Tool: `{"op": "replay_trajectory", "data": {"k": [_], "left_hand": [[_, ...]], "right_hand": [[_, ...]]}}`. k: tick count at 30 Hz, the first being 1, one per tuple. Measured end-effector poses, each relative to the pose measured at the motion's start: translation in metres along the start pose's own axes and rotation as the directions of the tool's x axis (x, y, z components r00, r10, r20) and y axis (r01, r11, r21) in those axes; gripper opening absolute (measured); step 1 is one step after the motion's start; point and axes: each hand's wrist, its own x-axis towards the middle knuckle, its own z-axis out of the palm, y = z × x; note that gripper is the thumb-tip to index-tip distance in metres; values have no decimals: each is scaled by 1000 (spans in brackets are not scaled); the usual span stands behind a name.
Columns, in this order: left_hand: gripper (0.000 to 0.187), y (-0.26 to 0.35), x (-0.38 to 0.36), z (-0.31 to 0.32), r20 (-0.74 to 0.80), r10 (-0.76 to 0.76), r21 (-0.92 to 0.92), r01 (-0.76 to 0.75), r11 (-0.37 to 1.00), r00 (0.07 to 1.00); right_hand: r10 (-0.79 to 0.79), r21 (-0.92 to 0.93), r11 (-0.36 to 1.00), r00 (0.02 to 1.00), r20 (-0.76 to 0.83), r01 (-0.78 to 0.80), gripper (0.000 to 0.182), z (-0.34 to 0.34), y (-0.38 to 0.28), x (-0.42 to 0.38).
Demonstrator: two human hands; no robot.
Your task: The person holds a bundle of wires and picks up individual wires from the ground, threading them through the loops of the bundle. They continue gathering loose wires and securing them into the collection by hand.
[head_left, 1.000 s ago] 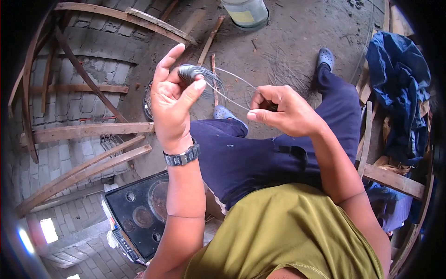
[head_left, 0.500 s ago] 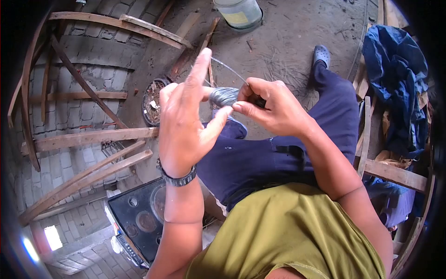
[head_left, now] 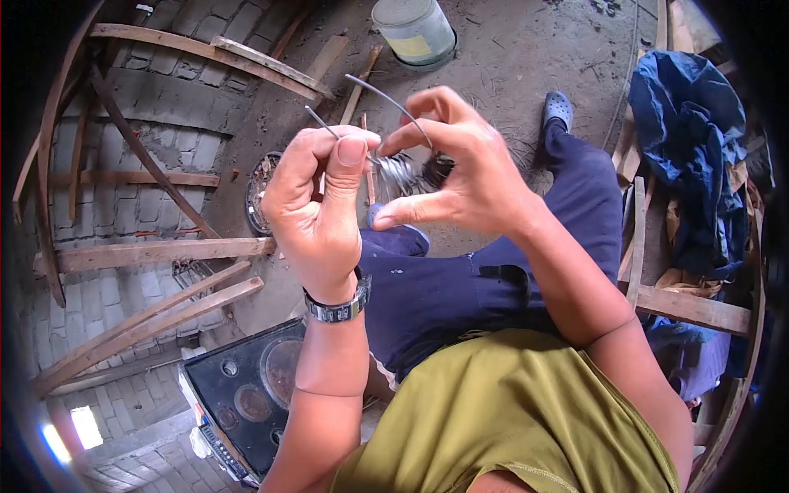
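Coil of wire (head_left: 399, 171) is in the air between my 2 hands, above the floor (head_left: 509, 49) and near my knee. Close to it, on the floor, stands the grey bucket (head_left: 413, 34) with a pale yellow label; what it contains I cannot tell, because its top is partly cut by the picture edge. Farther left is the round container (head_left: 256, 197), where small scraps lie inside, but my left hand (head_left: 325, 193) covers its right side.

The coil is silver-grey, of many thin turns packed together, and a little blurred. Its right end is dark and goes into the shadow of my right hand (head_left: 460, 168), so I cannot see it well. My left hand is narrow, with thumb and fingers pinching the wire end (head_left: 322, 121), which sticks up straight. Another strand (head_left: 385, 97) curves from its free tip to the fingers of my right hand. That hand is wide between thumb and fingers, around the coil; how its hidden fingers touch it, I cannot tell.

Behind my left forearm, the black stove (head_left: 238, 386) is partly hidden at its right edge.
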Motion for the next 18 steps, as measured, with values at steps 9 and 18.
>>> {"op": "replay_trajectory", "data": {"k": [9, 18], "left_hand": [[13, -4, 7, 0, 1, 27, 56, -27, 998, 1000], [16, -66, -2, -4, 72, -369, -497, 354, 792, 927]], "right_hand": [[180, 498, 770, 885, 430, -398, 26, 10, 24, 10], [216, 664, 474, 807, 549, -578, 27, 29, 39, -12]]}}
